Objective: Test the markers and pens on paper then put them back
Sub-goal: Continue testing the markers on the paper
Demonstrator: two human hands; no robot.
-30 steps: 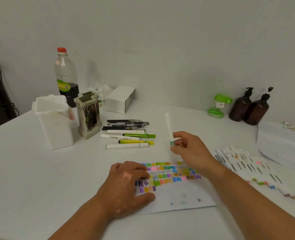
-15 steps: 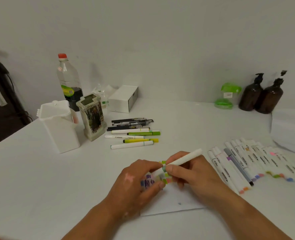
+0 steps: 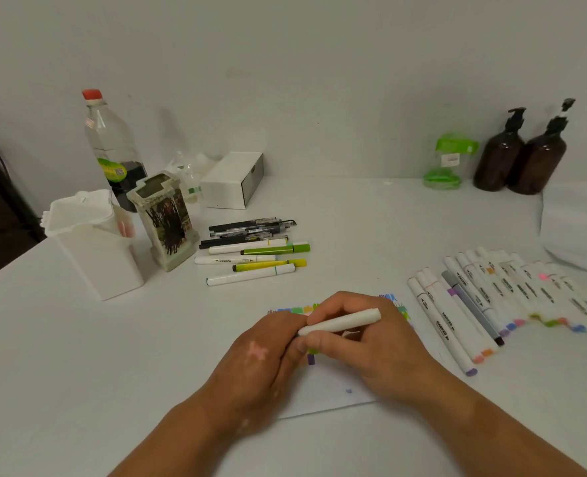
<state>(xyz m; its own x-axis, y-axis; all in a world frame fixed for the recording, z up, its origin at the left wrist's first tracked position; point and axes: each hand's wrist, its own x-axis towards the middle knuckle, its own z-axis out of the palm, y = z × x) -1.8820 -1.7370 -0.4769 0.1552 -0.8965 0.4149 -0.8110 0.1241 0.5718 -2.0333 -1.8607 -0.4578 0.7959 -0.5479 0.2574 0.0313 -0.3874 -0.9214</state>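
The right hand [image 3: 371, 352] is curled round a white cylindrical plastic marker [image 3: 340, 323], with the thumb below and the fingers over the barrel. The marker lies nearly level, its blunt free end pointing right. Its other end runs in among the fingertips of the left hand [image 3: 257, 363], which lies palm down with its back to the camera. Those fingertips are hidden, so I cannot tell whether they pinch the marker's end or only touch it.

Both hands sit over a white paper sheet [image 3: 323, 390] on the white table [image 3: 61, 373]. The sheet carries patches of coloured scribble, visible above and between the hands, and its near part is mostly bare.

Just right of the sheet lies a fanned row of white-barrelled markers with coloured tips [image 3: 502, 290], with 1 grey marker among them. Beyond the sheet, a loose cluster of black pens and white, green and yellow markers [image 3: 250, 251] lies flat beside a decorated beige pen holder [image 3: 164, 222] and a white plastic tub [image 3: 92, 246].

Nearer the wall stand a clear plastic bottle with a red cap [image 3: 113, 146] holding some dark liquid, a white cardboard box [image 3: 233, 180], a clear jar with a green lid [image 3: 448, 160] and 2 brown pump bottles [image 3: 498, 156]
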